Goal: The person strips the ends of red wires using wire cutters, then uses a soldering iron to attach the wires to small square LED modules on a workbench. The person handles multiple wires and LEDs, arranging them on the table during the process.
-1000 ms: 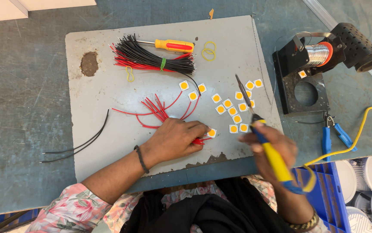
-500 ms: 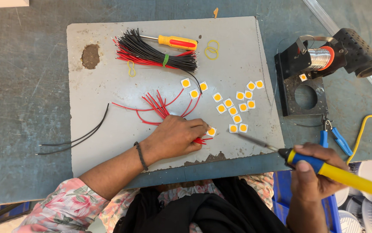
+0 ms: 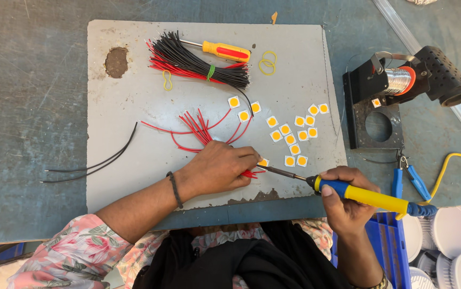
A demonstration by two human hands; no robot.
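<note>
A worn blue-grey workbench [image 3: 27, 107] carries a scuffed grey board [image 3: 134, 160] where the work lies. The left hand [image 3: 217, 168] rests palm down on the board, fingers curled and pressed over a fan of loose red wires [image 3: 201, 128] and a small square LED chip [image 3: 263, 162] at its fingertips. The right hand [image 3: 345, 200] is wrapped in a fist around the blue and yellow handle of a soldering iron [image 3: 359, 194], whose tip touches that chip just beside the left fingertips. More square LED chips [image 3: 290, 139] lie scattered just beyond. Further up are a banded bundle of black and red wires [image 3: 198, 64] and a yellow screwdriver [image 3: 222, 51]. To the right stands a solder stand [image 3: 396, 85], with blue pliers [image 3: 407, 179] near it.
</note>
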